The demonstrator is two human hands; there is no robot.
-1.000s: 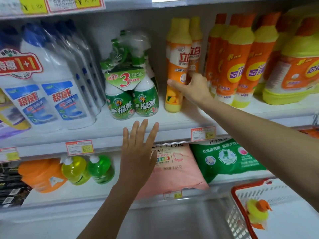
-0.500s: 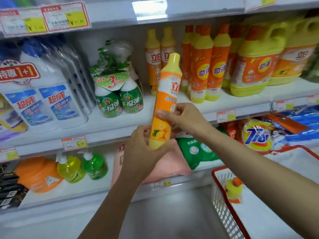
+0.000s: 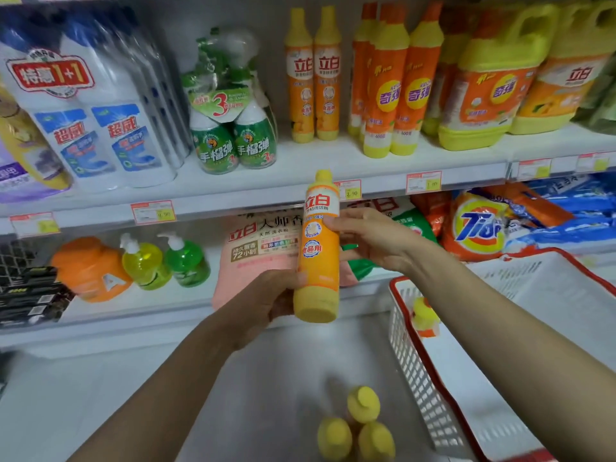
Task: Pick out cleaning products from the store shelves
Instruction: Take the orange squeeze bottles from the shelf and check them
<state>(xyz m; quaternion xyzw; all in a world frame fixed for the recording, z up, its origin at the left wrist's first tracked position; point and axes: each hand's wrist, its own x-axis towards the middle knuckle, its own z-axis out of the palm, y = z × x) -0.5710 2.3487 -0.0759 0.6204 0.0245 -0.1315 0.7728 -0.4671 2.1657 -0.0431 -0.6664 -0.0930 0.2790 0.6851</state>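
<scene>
I hold an orange and yellow dish soap bottle [image 3: 318,248] upright in front of the shelves. My left hand [image 3: 266,301] grips its lower part, near the yellow base. My right hand [image 3: 370,238] grips its middle from the right, fingers curled on the label. Two matching bottles [image 3: 313,75] stand on the upper shelf [image 3: 300,181] behind it. A white basket with a red rim [image 3: 413,355] hangs at the lower right, with a small yellow and orange item [image 3: 424,316] inside.
Green spray bottles [image 3: 233,135] and white bleach bottles [image 3: 100,121] stand left on the upper shelf, orange detergent jugs [image 3: 493,81] right. Below lie pump soaps [image 3: 163,261], a pink powder bag [image 3: 260,255] and a Tide bag [image 3: 476,225]. Yellow caps [image 3: 360,425] show near the floor.
The right hand took the bottle off the upper shelf and brought it down toward me. The left hand rose and gripped its base. The bottle now sits lower, in front of the lower shelf.
</scene>
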